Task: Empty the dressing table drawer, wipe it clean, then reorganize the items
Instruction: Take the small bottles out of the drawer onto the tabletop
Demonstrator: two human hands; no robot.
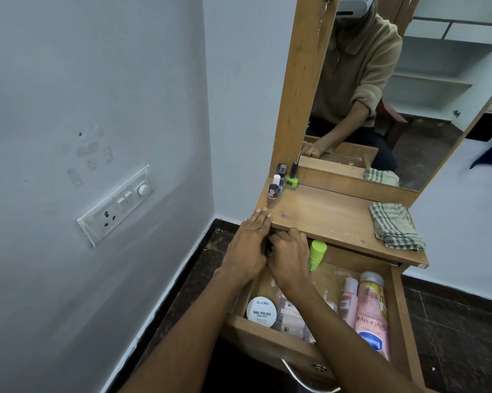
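Note:
The wooden drawer (pixel 400 302) stands pulled out under the dressing table top (pixel 324 217). Inside lie a white nail polish remover tub (pixel 262 312), a pale pouch (pixel 291 316), a pink tube (pixel 348 303), a large pink lotion bottle (pixel 372 313) and a lime green bottle (pixel 316 254) at the back. My left hand (pixel 249 248) rests flat against the table's front left corner, fingers together. My right hand (pixel 288 255) curls at the drawer's back left corner around something small and dark that I cannot identify. Several nail polish bottles (pixel 273 195) stand on the top's left end.
A checked cloth (pixel 395 228) lies folded on the right end of the table top. A mirror (pixel 381 95) rises behind it. A wall with a switch panel (pixel 117 205) is close on the left. Dark floor tiles (pixel 451 321) surround the table.

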